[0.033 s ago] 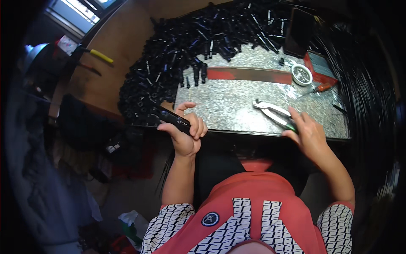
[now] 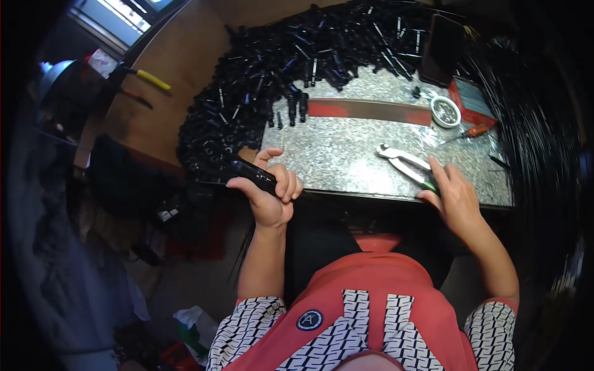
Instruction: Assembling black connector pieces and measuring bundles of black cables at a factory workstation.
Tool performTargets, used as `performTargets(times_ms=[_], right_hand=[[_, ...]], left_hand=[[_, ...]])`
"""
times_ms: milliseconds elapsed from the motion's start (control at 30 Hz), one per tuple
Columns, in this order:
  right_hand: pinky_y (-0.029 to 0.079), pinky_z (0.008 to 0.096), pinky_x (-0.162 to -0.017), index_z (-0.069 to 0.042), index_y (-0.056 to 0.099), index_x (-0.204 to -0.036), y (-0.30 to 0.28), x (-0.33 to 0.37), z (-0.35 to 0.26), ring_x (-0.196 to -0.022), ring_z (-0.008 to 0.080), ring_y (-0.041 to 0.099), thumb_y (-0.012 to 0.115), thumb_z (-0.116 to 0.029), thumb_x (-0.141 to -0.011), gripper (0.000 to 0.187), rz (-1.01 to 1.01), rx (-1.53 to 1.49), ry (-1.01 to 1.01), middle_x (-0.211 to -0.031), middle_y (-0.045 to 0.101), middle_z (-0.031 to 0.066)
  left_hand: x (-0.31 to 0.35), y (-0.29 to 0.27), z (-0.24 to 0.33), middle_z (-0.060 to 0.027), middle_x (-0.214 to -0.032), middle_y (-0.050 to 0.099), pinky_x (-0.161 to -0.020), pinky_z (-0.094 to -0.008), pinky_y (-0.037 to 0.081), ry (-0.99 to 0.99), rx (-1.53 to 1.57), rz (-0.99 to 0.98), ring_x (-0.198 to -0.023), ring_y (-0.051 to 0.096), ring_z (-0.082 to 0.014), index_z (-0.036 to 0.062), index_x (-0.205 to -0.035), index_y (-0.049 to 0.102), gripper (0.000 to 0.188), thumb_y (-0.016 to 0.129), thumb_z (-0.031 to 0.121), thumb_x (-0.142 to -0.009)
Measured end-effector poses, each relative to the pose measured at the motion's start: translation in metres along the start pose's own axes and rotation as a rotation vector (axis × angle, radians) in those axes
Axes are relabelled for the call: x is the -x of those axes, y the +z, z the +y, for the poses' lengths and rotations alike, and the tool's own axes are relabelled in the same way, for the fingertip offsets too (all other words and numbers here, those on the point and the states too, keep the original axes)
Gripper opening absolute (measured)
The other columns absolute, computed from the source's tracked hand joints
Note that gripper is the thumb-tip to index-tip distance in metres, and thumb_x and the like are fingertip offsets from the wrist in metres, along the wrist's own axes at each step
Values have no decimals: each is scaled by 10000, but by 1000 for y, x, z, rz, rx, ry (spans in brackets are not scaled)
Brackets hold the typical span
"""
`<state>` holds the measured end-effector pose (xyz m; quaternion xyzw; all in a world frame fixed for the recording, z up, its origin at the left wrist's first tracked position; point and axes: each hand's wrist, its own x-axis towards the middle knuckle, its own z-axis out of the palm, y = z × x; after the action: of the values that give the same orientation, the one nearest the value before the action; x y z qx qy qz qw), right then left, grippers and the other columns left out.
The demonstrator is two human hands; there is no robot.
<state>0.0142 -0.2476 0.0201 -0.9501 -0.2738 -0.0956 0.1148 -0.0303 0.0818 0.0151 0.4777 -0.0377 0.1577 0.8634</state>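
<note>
My left hand (image 2: 270, 207), at the near left corner of the speckled tabletop (image 2: 334, 148), is closed round a dark, tube-like part (image 2: 252, 170). Its thumb presses from one side, most fingers curl over the other, and the index finger is raised. To the right, my right hand (image 2: 461, 198) grips the handles of a pair of end-cutting pincers (image 2: 403, 162). The pincers' silver head points to the far left, close to the tabletop. Green shows on the handle beside my fingers, while the rest of the grips are hidden under my hand.
A heap of black tubular parts (image 2: 247, 99) covers the far and left side. Beyond the pincers lie a flat red-and-brown strip (image 2: 365, 110), a white bowl (image 2: 457, 116) of small metal pieces, a screwdriver (image 2: 475, 131) and a red box (image 2: 470, 105). Thin black rods (image 2: 538, 142) stretch along the right.
The view has shifted slightly, so the tabletop things sit a little further right. Both hands keep the same holds.
</note>
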Motion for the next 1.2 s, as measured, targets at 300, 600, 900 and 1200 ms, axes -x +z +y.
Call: performTargets(times_ms=[300,600,900,1200], right_hand=[[466,314,-713,-72,466,-1329,41,52,-59,-722,192,534,661,-60,-791,573,-625,-1055,-334,-1001,536,130],[448,221,-477,2,619,-963,-71,17,-37,-532,127,540,658,-419,-811,450,162,-1439,-136,-1010,519,177],[359,198,-379,8,637,-756,-115,-1,-26,-431,74,424,642,-394,-794,403,247,-1249,-9,-791,552,148],[484,310,-627,-20,639,-707,-92,-11,-26,-687,169,597,710,-83,-724,96,-87,-941,-183,-728,627,59]], left_hand=[[-4,3,20,59,-455,287,-410,-210,235,-31,434,223,-370,250,-64,72,-957,543,814,302,822,-754],[60,67,-28,-200,-1089,592,-855,-460,463,-640,560,-4,-992,576,-307,-8,-1216,470,1002,245,842,-737],[33,86,36,-109,-916,633,-699,-252,520,-266,-411,-727,-793,637,-132,-38,-1147,566,484,776,100,-734],[25,102,42,-106,-937,630,-757,-263,502,-26,-544,-649,-850,626,-159,-62,-1148,555,585,812,224,-706]])
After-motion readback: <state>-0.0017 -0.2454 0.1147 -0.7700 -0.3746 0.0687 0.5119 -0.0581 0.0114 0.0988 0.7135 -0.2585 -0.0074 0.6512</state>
